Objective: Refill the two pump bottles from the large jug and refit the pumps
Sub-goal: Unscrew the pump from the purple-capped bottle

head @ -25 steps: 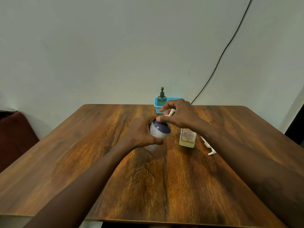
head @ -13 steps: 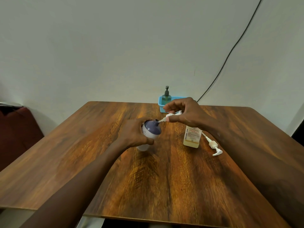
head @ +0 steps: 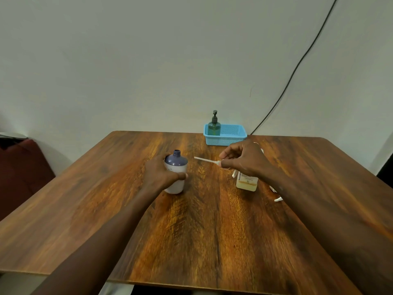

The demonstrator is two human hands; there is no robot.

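Observation:
A white bottle with a purple shoulder (head: 176,167) stands upright left of the table's middle, its neck open, and my left hand (head: 160,173) grips its side. My right hand (head: 242,159) holds a white pump (head: 209,161) clear of that bottle, its thin dip tube pointing left. Below my right hand stands a pale yellow labelled bottle (head: 246,181). Another white pump (head: 277,195) lies on the table right of it, mostly hidden by my right forearm. No large jug is in view.
A blue plastic basket (head: 231,136) sits at the table's far edge with a green pump bottle (head: 214,125) inside it. A black cable (head: 297,64) runs down the wall behind. A dark red seat (head: 19,165) stands left of the wooden table (head: 191,231).
My right hand has pulled the pump's tube out of the purple-shouldered bottle and moved it right. The left hand has kept hold of the bottle, which now stands upright with an open neck.

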